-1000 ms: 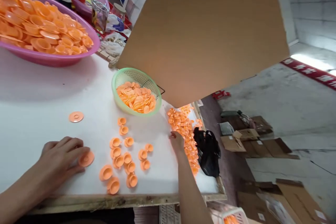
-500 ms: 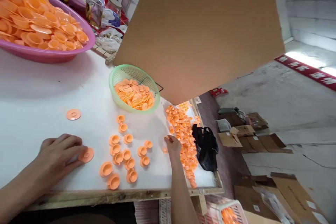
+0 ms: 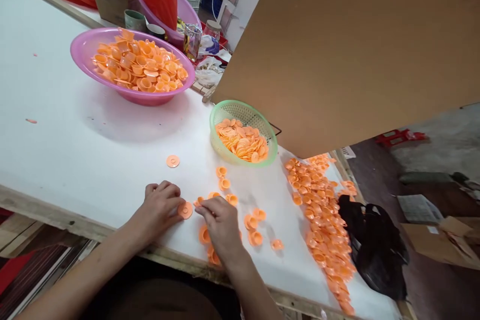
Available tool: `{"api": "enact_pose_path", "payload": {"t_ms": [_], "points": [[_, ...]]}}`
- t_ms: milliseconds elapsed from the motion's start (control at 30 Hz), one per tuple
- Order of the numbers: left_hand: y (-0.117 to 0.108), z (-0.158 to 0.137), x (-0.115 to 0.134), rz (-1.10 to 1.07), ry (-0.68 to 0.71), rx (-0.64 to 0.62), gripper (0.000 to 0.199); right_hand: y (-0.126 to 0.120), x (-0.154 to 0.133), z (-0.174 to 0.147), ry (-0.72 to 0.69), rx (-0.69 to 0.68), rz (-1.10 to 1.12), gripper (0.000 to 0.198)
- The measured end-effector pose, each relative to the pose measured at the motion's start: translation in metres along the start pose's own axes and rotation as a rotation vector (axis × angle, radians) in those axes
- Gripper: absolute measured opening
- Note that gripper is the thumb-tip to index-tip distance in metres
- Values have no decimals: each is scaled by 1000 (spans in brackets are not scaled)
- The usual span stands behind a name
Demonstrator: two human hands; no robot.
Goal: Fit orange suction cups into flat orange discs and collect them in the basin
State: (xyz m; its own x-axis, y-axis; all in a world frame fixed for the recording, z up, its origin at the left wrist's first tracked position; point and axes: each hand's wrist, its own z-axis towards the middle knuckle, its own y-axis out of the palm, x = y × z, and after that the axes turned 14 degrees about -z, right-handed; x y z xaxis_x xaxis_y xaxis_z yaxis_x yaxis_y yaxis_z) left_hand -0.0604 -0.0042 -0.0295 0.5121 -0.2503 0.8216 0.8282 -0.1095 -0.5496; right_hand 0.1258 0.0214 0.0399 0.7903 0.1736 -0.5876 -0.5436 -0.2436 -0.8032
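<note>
My left hand (image 3: 162,208) pinches the edge of a flat orange plastic disc (image 3: 185,210) with a raised ring at its centre. Between the thumb and fingers of my right hand (image 3: 222,227) is a small orange plastic cup (image 3: 198,202), partly covered, close to the disc's right side. A second ringed disc (image 3: 173,161) lies flat on the white table beyond my left hand. Around my right hand stand several small orange cups on saucers (image 3: 255,238), some hidden behind it. A lone orange piece (image 3: 277,244) lies farther right.
A green colander (image 3: 247,113) of orange discs stands beyond the hands. Loose orange cups (image 3: 318,220) form a long heap at right, beside a black bag (image 3: 375,255). A pink basin (image 3: 83,55) of orange parts is back left. A large cardboard sheet (image 3: 348,55) rises behind.
My right hand has come from beside the heap to the disc, now with a small cup in its fingers. My left hand still grips the disc. The view has swung left.
</note>
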Motion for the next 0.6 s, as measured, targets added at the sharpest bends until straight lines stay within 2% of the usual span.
{"api": "enact_pose_path", "payload": {"t_ms": [100,200,300,400,467,600], "points": [[2,1,0,-7,-6,23,7,27,-1,-3,-101,-12,-273,15],[3,1,1,-9,-20,34,6,40,3,-10,-182,10,-417,20],[-2,0,4,-73,-51,11,8,47,4,-14,-280,77,-501,24],[-8,4,9,-213,-93,-32,23,50,4,-13,-358,136,-561,25],[-8,9,11,-264,-120,-47,26,51,5,-11,-385,146,-570,28],[0,16,12,-202,-110,-33,22,56,8,-13,-383,153,-598,31]]}}
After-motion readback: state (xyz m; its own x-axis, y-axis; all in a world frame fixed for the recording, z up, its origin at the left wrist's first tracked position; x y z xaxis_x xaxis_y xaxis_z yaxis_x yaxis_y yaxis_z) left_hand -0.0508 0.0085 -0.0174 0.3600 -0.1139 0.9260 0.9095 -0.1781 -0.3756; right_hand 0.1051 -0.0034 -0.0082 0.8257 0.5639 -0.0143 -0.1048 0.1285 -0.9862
